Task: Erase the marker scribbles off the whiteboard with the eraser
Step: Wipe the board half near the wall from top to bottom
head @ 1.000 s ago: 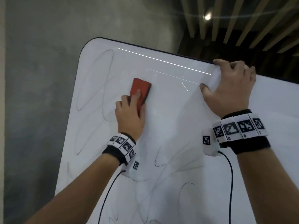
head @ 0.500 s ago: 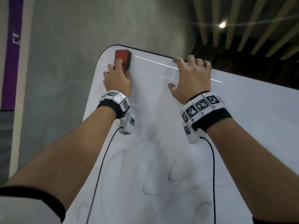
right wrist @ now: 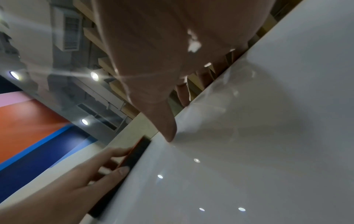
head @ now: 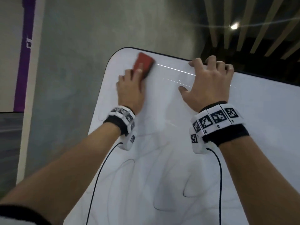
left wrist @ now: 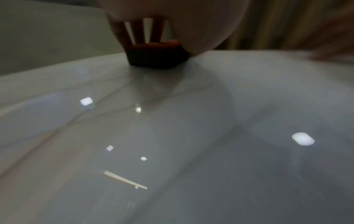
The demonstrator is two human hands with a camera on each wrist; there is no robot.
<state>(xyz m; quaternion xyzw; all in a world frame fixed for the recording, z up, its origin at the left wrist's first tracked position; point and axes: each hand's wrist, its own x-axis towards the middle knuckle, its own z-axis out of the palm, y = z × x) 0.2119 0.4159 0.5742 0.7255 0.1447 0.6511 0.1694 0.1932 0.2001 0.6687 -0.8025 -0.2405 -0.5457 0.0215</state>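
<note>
Head view shows the left hand [head: 131, 91] pressing a red eraser [head: 143, 64] flat against the whiteboard [head: 162, 120], close to the board's upper left rounded corner. Its grip is partly closed on the eraser — fingers laid along the red back, thumb at the side — and the black felt face is against the white surface. The hand and eraser are a little blurred.

From the left wrist, the eraser [left wrist: 157, 56] sits under three fingers [left wrist: 139, 30] with the dark felt touching the board [left wrist: 191, 136], which carries faint grey streaks and bright light reflections.

The right hand [head: 209, 85] is on the board's top edge, well to the right of the eraser: fingers curled over the edge, thumb spread on the white face, so its grip is closed on the board itself. The right wrist view shows the thumb tip [right wrist: 169, 133] touching the surface, the fingers hooked over the rim, and the left hand [right wrist: 76, 181] with the eraser [right wrist: 134, 153] beyond.

Marker scribbles [head: 186, 192] — thin dark loops — cover the lower part of the board (nearer the camera); the area around the hands looks white. Both wrists wear black bands with white tagged blocks [head: 214, 119] and cables.
</note>
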